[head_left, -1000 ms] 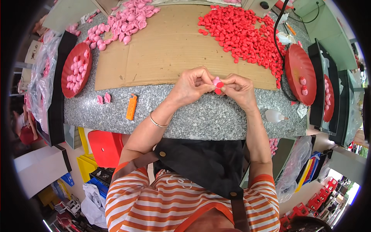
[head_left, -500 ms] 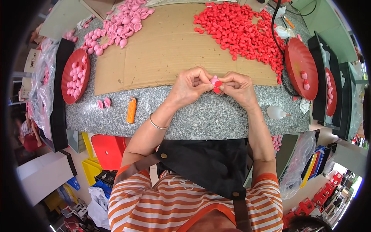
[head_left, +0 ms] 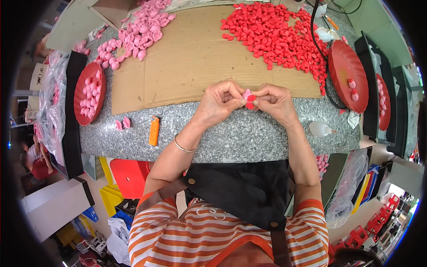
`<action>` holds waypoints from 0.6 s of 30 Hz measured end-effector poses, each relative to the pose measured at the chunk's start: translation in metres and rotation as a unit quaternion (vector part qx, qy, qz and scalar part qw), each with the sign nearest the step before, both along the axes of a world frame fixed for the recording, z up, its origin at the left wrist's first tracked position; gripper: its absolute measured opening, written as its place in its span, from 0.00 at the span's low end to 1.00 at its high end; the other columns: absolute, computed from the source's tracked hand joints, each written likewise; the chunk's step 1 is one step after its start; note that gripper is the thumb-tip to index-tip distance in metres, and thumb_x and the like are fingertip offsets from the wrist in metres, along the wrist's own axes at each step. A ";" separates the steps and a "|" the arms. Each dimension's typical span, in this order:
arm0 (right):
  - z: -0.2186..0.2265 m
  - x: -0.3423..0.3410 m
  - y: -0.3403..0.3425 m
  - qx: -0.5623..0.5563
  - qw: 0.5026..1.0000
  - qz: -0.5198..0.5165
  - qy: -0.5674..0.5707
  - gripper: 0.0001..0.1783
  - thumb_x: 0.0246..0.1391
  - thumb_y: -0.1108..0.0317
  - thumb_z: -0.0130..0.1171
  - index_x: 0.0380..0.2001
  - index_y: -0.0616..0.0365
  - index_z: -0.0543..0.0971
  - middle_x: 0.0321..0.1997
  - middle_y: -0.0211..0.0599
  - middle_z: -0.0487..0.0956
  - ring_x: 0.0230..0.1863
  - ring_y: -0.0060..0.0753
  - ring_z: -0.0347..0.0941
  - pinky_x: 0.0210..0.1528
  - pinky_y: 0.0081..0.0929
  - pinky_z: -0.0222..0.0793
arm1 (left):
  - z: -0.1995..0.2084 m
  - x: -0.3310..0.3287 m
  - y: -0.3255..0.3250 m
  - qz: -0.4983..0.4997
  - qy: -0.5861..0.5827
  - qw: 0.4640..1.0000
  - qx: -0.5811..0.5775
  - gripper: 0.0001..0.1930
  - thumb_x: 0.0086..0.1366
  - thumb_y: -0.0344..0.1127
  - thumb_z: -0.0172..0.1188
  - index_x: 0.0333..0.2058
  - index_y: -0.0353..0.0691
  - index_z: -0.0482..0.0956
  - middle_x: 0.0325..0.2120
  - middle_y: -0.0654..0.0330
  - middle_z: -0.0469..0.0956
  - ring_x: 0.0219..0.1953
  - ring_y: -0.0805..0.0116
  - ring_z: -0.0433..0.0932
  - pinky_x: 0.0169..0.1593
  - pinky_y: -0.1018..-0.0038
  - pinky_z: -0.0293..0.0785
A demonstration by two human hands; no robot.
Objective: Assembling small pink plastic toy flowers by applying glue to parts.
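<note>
Over the front edge of the cardboard, my left hand (head_left: pixel 219 101) and my right hand (head_left: pixel 276 103) meet around a small pink plastic figure piece (head_left: pixel 247 93). Fingertips of both hands pinch it from either side. Red plastic pieces (head_left: pixel 251 98) show on its front, pressed by the right thumb and fingers. To the left lie an orange lighter (head_left: pixel 154 131) and two pink shell-like pieces (head_left: pixel 123 123). A small translucent squeeze bottle (head_left: pixel 320 129) lies on the grey speckled table to the right of my right forearm.
A flat cardboard sheet (head_left: pixel 178 66) covers the table's middle. On it are heaps of pink pieces (head_left: pixel 144 31) and red pieces (head_left: pixel 275 38). A red dish (head_left: pixel 103 84) of pink pieces stands left; another red dish (head_left: pixel 344 62) with two assembled pieces stands right, beside a black cable (head_left: pixel 329 78).
My hands keep their pinch on the pink figure piece, with the red pieces turned slightly. The whole view has shifted a little; nothing was picked up or let go.
</note>
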State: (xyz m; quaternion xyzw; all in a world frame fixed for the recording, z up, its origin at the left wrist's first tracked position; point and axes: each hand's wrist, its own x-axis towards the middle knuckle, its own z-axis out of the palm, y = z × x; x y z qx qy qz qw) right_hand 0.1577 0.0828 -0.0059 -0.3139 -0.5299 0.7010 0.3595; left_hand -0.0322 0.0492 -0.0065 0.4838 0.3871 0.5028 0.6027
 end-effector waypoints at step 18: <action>-0.006 0.000 0.000 0.019 1.000 -0.003 0.013 0.06 0.48 0.82 0.57 0.33 0.68 0.77 0.31 0.33 0.75 0.34 0.25 0.76 0.32 0.19 0.75 | 0.007 0.001 -0.002 -0.002 0.001 1.000 0.006 0.07 0.52 0.15 0.58 0.22 0.32 0.72 0.29 0.61 0.72 0.32 0.77 0.74 0.37 0.82 0.73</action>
